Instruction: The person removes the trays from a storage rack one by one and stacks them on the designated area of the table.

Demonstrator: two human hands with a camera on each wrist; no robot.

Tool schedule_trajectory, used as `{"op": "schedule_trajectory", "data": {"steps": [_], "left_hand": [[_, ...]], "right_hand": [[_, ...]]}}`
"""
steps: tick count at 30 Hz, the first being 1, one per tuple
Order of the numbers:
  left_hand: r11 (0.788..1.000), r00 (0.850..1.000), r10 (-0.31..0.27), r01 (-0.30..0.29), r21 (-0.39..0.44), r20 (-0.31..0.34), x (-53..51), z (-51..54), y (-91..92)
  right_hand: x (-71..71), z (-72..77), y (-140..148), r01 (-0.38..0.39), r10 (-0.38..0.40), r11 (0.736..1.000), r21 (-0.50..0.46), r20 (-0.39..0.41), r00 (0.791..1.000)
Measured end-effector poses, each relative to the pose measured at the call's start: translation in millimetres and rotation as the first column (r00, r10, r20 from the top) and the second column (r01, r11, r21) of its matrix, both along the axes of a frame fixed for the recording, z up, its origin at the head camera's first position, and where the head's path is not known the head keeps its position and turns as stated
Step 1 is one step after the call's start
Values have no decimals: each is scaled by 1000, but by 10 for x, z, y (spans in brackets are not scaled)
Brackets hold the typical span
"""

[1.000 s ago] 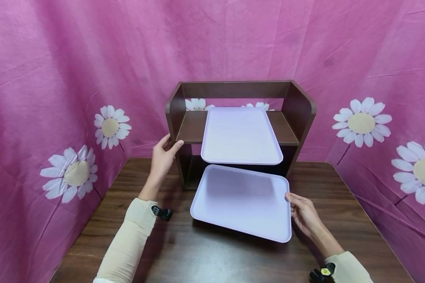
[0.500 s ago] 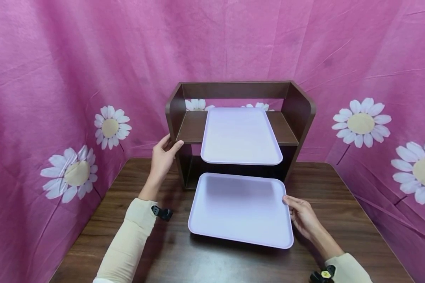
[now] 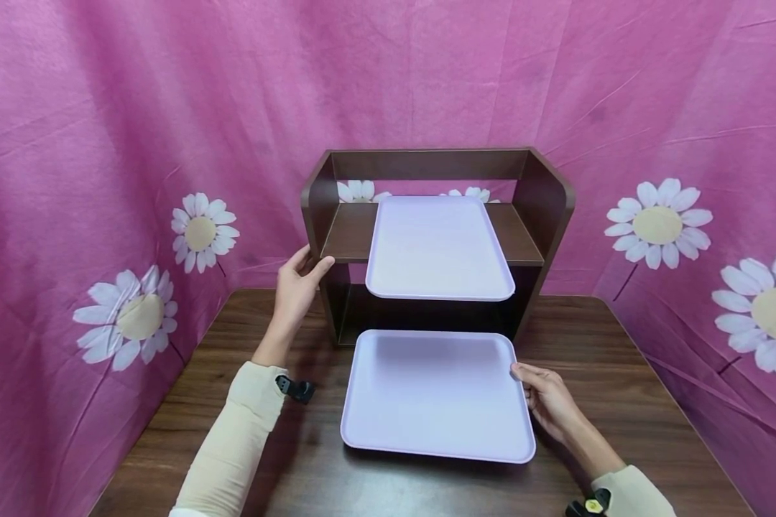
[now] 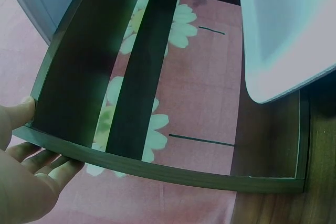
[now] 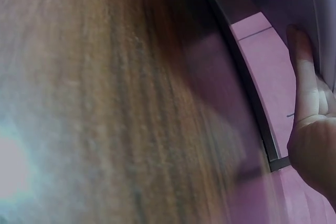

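A dark brown two-tier shelf [image 3: 349, 233] stands at the back of the table in the head view. My left hand [image 3: 295, 291] grips its left side panel, thumb on the inner side and fingers round the outside, as the left wrist view shows on the hand [image 4: 29, 182]. At its right edge, my right hand [image 3: 550, 398] pinches a pale lilac rectangular tray [image 3: 436, 398] before the shelf. This tray hangs slightly over the table, its shadow below. From underneath, the right wrist view shows the hand [image 5: 315, 129] with fingers against the tray's underside.
A second lilac tray [image 3: 440, 251] lies lengthwise on the upper shelf board, its front end jutting past the edge. The wood-grain table [image 3: 621, 373] extends to both sides. Pink cloth [image 3: 427, 79] printed with large daisies hangs behind and at the sides.
The lower tray has come toward me and away from the shelf, its back edge turning nearly level with the shelf front. My right hand shifted slightly leftward and down; my left hand stayed put.
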State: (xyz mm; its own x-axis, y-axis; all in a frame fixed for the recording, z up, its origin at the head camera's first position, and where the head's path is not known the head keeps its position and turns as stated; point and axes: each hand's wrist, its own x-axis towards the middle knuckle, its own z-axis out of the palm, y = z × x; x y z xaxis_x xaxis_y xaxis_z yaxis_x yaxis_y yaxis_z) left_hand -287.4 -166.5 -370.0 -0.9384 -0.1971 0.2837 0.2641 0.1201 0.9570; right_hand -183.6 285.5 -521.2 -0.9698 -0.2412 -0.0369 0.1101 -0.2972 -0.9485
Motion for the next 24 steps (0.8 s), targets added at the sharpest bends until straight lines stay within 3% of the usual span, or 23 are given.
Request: {"op": "schedule_trajectory", "data": {"steps": [24], "left_hand": [[1000,1000,-2,2,-23,0,24,16,-2]], "right_hand": [[53,-112,-57,-59,58,998,33,56,997]]}}
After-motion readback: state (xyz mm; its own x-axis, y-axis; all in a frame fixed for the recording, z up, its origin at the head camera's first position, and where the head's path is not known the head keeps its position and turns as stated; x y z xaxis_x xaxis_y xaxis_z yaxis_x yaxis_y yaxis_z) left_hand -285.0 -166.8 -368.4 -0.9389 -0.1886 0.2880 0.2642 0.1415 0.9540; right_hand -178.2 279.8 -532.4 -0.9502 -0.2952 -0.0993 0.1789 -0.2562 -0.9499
